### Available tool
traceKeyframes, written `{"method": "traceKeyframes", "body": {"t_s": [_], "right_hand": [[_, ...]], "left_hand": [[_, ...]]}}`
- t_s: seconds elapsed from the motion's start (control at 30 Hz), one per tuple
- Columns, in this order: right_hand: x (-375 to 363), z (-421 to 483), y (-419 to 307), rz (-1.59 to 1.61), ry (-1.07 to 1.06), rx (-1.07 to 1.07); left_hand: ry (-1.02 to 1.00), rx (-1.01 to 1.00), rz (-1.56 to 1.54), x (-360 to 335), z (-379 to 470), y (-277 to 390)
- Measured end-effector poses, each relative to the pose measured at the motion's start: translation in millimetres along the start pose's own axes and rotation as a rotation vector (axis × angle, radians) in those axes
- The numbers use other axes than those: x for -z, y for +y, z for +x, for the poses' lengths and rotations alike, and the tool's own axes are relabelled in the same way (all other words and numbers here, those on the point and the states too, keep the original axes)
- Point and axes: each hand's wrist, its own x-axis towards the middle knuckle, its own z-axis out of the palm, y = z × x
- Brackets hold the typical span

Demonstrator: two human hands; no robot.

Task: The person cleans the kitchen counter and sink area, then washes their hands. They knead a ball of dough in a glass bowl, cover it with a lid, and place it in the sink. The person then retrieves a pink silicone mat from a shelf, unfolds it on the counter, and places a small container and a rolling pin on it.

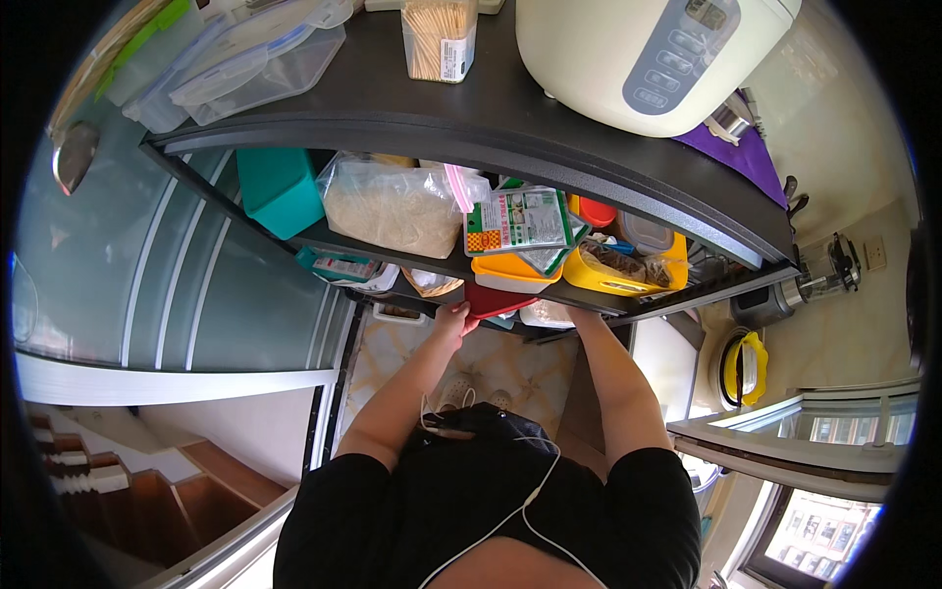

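Note:
My left hand (455,324) grips the near left edge of a red plastic tray or lid (497,298), which juts out below the middle shelf (368,249) of a dark rack. My right forearm reaches under the same shelf. Only the wrist end of my right hand (583,316) shows there, beside a clear container with pale contents (546,314); its fingers are hidden. To the left of the red piece sits a wicker basket (433,283) holding a white bag. Just above it, a yellow-lidded food box (515,271) rests on the middle shelf.
The middle shelf also bears a teal bin (280,190), a zip bag of grain (394,206), green-and-white packets (522,219) and a yellow basket (625,272). On the rack's top stand a rice cooker (589,66) and a toothpick box (439,40). Glass doors (243,294) flank the left.

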Motion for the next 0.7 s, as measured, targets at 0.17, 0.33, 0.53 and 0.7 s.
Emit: {"method": "traceKeyframes", "body": {"t_s": [0.17,0.33,0.53,0.7], "right_hand": [[-18,-5,3,0.008,-0.102,0.101],[-6,-18,-13,0.199,-0.215,0.044],[13,-25,-9,0.124,-0.189,0.077],[27,-23,-1,0.052,-0.14,0.124]], "left_hand": [[0.0,0.008,0.004,0,-1,0],[0.001,0.011,-0.003,9,3,-1],[0.016,0.026,0.009,3,-4,3],[0.016,0.021,0.009,3,-10,5]]}}
